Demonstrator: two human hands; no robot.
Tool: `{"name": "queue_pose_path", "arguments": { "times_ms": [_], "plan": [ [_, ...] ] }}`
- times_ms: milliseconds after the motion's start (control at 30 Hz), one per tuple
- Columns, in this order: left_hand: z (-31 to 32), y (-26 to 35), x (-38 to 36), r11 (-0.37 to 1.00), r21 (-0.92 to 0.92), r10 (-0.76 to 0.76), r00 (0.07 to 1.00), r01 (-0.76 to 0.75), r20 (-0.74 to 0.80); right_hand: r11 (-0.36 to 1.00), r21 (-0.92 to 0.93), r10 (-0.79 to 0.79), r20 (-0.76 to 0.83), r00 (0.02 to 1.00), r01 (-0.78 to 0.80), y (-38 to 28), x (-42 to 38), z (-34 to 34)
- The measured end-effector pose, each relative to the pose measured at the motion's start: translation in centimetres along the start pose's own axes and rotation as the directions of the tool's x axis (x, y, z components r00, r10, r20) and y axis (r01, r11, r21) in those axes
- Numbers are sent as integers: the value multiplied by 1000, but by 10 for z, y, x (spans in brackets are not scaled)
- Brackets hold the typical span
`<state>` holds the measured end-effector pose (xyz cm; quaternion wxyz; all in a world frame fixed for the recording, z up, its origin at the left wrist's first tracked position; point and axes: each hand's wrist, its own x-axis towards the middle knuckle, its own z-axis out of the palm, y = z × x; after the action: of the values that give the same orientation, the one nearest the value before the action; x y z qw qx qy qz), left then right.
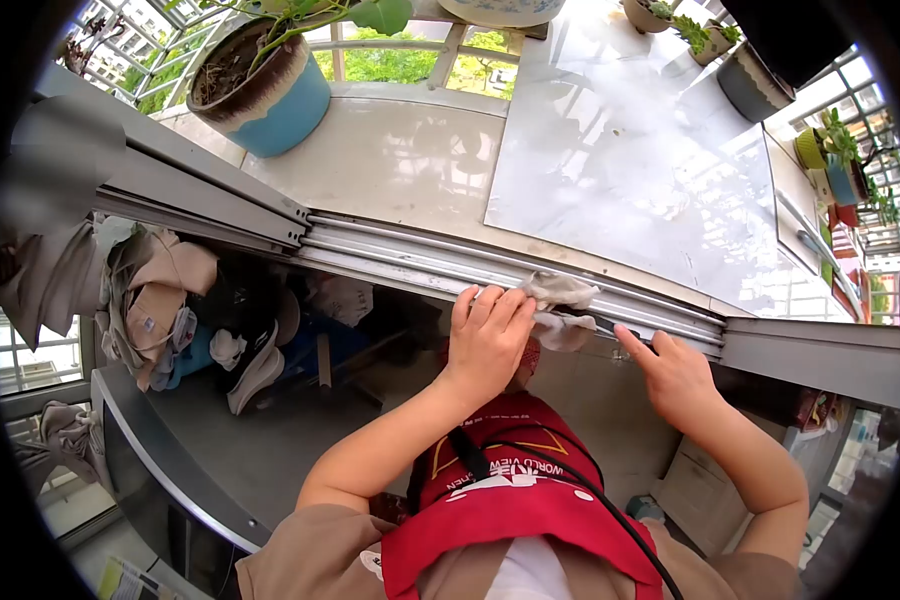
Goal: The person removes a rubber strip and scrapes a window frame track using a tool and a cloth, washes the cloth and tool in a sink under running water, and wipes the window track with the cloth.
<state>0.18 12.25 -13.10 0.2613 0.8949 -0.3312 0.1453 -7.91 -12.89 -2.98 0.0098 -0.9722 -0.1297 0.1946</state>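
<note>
My left hand (490, 335) lies over the inner edge of the metal window track (400, 262), its fingers stretched across the rail. Its right side touches a crumpled, dirty whitish cloth (562, 290), which sits on the track and hangs over the inner edge. My right hand (675, 378) is closed around a slim dark-handled tool (615, 328), with the index finger extended along it. The tool points left towards the cloth; its tip is hidden there, so its exact kind cannot be made out.
Beyond the track lies a tiled ledge (400, 150) with a loose glossy panel (630, 170). A blue plant pot (285, 105) stands at the left, and several smaller pots line the right. Below left are piled clothes (160, 290) and a dark, metal-edged surface (220, 440).
</note>
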Motion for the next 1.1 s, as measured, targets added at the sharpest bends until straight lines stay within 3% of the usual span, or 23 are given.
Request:
{"name": "queue_pose_path", "arguments": {
  "times_ms": [133, 233, 267, 300, 400, 533, 667, 733, 800, 833, 933, 1000, 1033, 1100],
  "plan": [
    [-28, -37, -6, 979, 160, -113, 991, 123, -71, 994, 30, -106, 27, 994, 105, -50, 55, -5],
    [-58, -80, -11, 924, 316, -190, 976, 213, -102, 978, 38, -200, -78, 977, 203, -94, 107, -8],
    [-64, -91, -11, 897, 361, -234, 967, 255, -102, 978, 56, -195, -84, 977, 200, -111, 122, -11],
    [-71, -99, -11, 856, 420, -284, 953, 300, -103, 974, 145, -176, 7, 984, 173, -126, 138, -14],
    [-75, -112, -14, 747, 554, -358, 925, 368, -131, 955, 225, -187, -48, 981, 193, -144, 156, -5],
    [-59, -72, -6, 817, 484, -347, 938, 313, -21, 949, 271, -150, -71, 986, 163, -116, 125, 2],
    [-8, 4, 4, 952, 206, -240, 970, 226, 46, 982, 184, -36, -4, 999, 36, -45, 38, 3],
    [11, 44, 11, 990, 86, -121, 991, 116, 58, 993, 109, 44, 39, 998, -48, -17, -3, 1],
    [31, 62, 15, 996, 84, -6, 992, -5, 125, 990, 102, 92, 41, 995, -95, 3, -28, -5],
    [32, 57, 15, 996, 88, -8, 993, -2, 116, 987, 127, 92, 25, 995, -95, 8, -32, -8],
    [11, 28, 23, 991, -137, 21, 987, 1, 158, 985, 174, 13, -42, 999, -6, -4, -8, -20],
    [-20, -8, 19, 985, -157, -69, 998, 68, -3, 960, 261, -82, -83, 993, 101, -26, 24, -15],
    [-36, -28, 18, 995, -48, -87, 990, 82, -115, 944, 281, -134, -155, 979, 174, -42, 48, -14],
    [-72, -66, 17, 972, 124, -175, 965, 201, -196, 914, 318, -182, -235, 955, 253, -79, 101, -16]
  ]
}}
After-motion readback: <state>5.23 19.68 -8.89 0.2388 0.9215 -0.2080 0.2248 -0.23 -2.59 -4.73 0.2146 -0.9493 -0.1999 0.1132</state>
